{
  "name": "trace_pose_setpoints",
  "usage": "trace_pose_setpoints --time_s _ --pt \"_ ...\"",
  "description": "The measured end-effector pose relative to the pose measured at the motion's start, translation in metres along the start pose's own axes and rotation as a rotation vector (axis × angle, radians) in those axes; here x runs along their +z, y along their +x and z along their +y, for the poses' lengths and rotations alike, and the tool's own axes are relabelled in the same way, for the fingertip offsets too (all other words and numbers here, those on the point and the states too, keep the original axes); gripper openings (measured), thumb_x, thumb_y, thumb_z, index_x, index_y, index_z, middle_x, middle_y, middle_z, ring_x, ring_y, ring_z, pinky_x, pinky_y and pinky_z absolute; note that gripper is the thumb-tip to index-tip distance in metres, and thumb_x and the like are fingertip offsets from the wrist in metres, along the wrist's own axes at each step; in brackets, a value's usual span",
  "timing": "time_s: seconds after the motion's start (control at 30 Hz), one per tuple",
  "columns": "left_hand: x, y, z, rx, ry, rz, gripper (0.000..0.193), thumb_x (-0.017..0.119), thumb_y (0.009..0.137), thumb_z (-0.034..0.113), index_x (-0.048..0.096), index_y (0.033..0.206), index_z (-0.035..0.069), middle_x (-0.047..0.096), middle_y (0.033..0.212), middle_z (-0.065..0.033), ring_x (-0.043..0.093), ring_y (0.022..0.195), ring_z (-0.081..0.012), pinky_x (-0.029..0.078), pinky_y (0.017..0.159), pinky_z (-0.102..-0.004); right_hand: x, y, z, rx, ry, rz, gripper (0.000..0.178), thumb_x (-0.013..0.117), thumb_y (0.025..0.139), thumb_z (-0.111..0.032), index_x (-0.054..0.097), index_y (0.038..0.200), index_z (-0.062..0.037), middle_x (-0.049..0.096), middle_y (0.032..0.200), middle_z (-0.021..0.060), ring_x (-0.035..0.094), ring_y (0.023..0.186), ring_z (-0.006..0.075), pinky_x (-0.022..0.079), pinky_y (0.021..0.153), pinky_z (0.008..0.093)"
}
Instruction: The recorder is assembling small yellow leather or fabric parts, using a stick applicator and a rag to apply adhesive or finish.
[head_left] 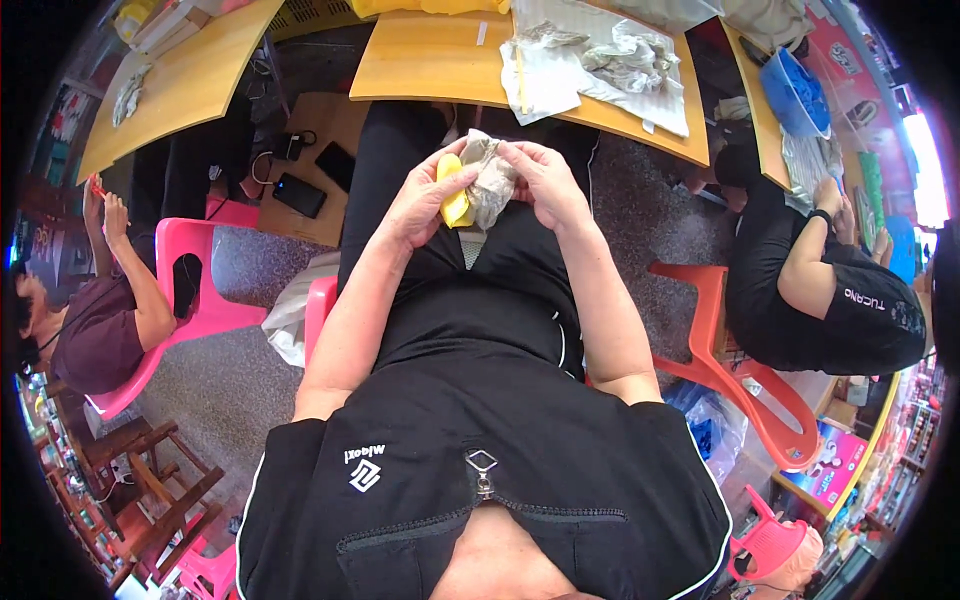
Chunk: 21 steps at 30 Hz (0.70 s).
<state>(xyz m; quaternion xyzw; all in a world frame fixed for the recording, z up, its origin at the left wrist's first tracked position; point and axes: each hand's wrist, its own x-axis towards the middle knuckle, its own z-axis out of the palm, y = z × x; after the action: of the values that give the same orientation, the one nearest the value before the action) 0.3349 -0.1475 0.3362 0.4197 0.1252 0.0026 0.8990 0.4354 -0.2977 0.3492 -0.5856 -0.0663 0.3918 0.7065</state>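
Above my lap, both hands are close together around a crumpled, stained greyish-white cloth (491, 185). My left hand (418, 205) is closed on a smooth yellow piece (455, 208), small and rounded, whose exact kind I cannot make out. Its thumb reaches across the yellow piece toward the cloth. The fingers of my right hand (556, 188) pinch the cloth from the other side. Part of the yellow piece lies behind my left thumb, and the cloth covers some fingertips.
Ahead stands a wooden table (425, 62) with crumpled rags (628, 62) on white sheeting. People sit at both sides, on a pink chair (190, 290) and near an orange chair (705, 345). A blue tub (795, 92) sits at right; black devices (298, 196) rest on a low board.
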Motion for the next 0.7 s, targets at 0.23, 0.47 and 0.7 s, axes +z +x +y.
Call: trace_pose_setpoints --time_s 0.23,0.47,0.7 --pt "-0.008 -0.003 -0.001 -0.048 0.036 -0.080 0.059 0.068 0.078 0.002 0.043 0.132 0.003 0.058 0.113 -0.0051 0.059 0.097 -0.0126 0.049 0.084 -0.0274 -0.005 0.006 0.010 -0.055 -0.013 -0.094 0.022 0.059 0.087 -0.008 0.058 0.107 -0.0019 0.063 0.092 0.0035 0.061 0.078 0.0093 0.051 0.069 0.0240" --pt "-0.010 -0.004 0.005 -0.115 0.095 -0.071 0.061 0.073 0.070 -0.002 0.048 0.125 0.002 0.060 0.106 -0.0048 0.059 0.093 -0.0122 0.049 0.083 -0.0266 -0.002 0.007 0.011 -0.033 0.150 -0.094 0.030 0.049 0.080 0.006 0.057 0.109 0.0002 0.063 0.096 0.0052 0.060 0.075 0.0111 0.047 0.060 0.0218" --pt "-0.026 -0.010 0.014 -0.220 0.236 -0.107 0.054 0.072 0.075 0.006 0.049 0.124 0.002 0.061 0.105 -0.0033 0.060 0.090 -0.0113 0.050 0.080 -0.0258 -0.001 0.003 0.003 0.000 0.270 -0.143 0.029 0.049 0.085 0.002 0.056 0.113 0.0008 0.063 0.100 0.0081 0.063 0.081 0.0148 0.052 0.066 0.0274"
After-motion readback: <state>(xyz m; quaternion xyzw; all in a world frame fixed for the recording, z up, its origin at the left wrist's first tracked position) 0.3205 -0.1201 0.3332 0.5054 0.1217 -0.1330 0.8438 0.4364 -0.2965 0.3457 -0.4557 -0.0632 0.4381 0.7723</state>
